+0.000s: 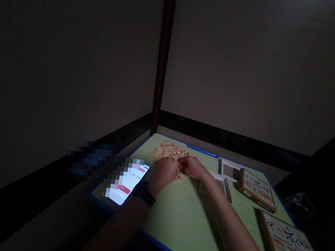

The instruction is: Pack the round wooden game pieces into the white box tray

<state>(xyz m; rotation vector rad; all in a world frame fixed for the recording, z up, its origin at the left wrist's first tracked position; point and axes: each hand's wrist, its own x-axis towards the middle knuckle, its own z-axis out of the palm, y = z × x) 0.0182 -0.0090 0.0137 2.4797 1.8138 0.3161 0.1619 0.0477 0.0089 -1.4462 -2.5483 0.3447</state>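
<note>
1. Nearest, at the right front of the pale green, blue-edged tabletop [184, 224], lies a large flat wood-framed box [294, 245]. The big dark characters on its printed cover are too dim to read.
2. At the left edge a lit smartphone [129, 180] lies face up, its long axis running away and to the right. Digits like "00:06" show above a red button; the rest is blurred.
3. A black wristwatch [145, 192] sits on the left wrist.
4. The left hand [165, 171] and right hand [191, 167] meet knuckles up, fingers curled down at the heap's near edge. Whether they grip a tile cannot be told.
5. Right of the hands lie white open cardboard trays [225, 176] and a smaller printed box [257, 189], its writing unreadable.
6. Farthest, the heap of small pale tiles [168, 150], marked red and black, lies near the far left corner, its long axis left to right.
</note>
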